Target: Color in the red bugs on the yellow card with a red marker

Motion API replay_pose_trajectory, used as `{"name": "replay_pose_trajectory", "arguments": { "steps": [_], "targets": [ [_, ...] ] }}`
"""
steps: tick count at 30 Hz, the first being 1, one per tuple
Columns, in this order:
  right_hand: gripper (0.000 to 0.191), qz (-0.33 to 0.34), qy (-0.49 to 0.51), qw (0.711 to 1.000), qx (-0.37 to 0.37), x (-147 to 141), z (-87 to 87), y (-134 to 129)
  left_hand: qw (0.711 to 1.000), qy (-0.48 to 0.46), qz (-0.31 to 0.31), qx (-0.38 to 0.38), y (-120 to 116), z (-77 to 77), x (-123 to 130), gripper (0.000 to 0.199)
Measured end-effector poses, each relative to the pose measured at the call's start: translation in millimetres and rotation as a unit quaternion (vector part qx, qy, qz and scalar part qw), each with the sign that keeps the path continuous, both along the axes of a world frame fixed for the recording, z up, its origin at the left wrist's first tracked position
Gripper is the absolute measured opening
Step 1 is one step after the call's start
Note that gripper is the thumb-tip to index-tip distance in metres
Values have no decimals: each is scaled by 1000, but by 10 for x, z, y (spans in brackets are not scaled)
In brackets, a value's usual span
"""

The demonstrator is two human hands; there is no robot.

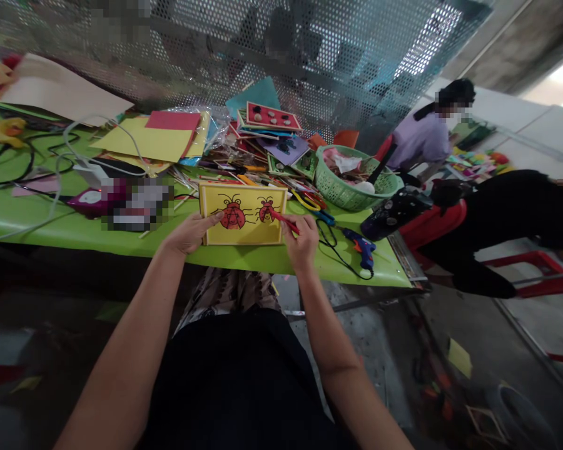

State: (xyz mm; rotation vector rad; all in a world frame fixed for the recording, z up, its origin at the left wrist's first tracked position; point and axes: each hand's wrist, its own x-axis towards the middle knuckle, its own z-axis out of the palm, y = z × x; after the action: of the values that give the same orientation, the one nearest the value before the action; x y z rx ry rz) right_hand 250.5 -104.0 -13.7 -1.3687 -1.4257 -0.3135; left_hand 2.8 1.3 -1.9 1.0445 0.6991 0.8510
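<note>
A yellow framed picture [246,236] with two red ladybugs outlined in black lies at the near edge of the green table. My left hand [192,231] grips its left side, thumb on top beside the larger ladybug [233,215]. In my right hand [303,237] is a red marker [285,221], closed between the fingers. Its tip meets the smaller ladybug [265,210] on the right of the picture. The right hand rests by the frame's lower right corner.
A green basket [344,195] of odds and ends stands right of the picture. A blue glue gun [361,247] with its cord lies near the right edge. Behind are scissors [307,201], yellow paper [145,142] and stacked pictures [272,117]. Two people sit at the right.
</note>
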Motion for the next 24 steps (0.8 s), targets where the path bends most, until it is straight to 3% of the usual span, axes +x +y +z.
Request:
{"name": "replay_pose_trajectory", "arguments": {
  "steps": [6,13,24],
  "targets": [
    [15,4,0,1000,1,1,-5,9,1000,6,8,-4,-2,17,6,27],
    [16,8,4,1000,-9,3,-11,7,1000,-10,-11,12,13,-14,-7,43],
    [17,2,3,1000,-8,3,-9,7,1000,7,-8,15,25,-47,-10,39]
  ]
}}
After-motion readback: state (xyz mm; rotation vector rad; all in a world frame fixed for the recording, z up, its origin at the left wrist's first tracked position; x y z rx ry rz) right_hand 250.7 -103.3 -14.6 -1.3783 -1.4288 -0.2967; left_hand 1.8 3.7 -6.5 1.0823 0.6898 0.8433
